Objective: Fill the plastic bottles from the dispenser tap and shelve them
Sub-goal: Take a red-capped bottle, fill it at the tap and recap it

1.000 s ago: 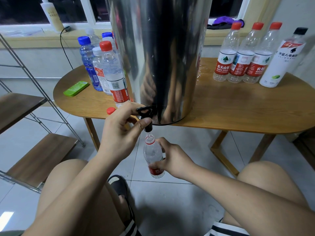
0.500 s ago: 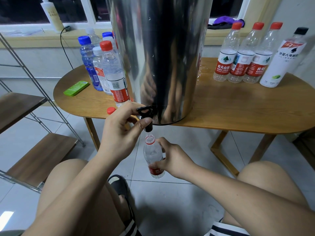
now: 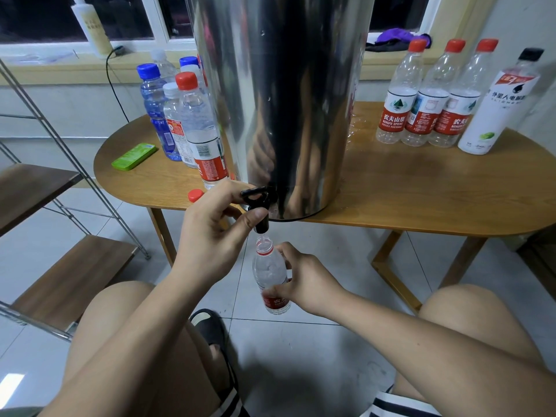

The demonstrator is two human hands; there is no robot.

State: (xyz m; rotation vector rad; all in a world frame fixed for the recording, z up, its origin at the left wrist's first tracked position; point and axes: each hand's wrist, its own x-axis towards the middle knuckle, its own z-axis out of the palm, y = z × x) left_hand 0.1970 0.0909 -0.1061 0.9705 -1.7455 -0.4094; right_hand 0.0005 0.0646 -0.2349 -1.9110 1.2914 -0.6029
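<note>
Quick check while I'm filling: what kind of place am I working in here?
Most likely a room in someone's home, not a plant or shop: a wooden table pushed up by a window sill, a tiled floor, and a light metal-frame shelf rack with wooden boards.

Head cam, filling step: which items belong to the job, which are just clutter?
Job: left hand on the tap of the dispenser; right hand holding the open bottle under it; loose red cap; capped bottles on the table; shelf rack.
Lying about: green case; purple cloth; tall pale bottle; slipper.
</note>
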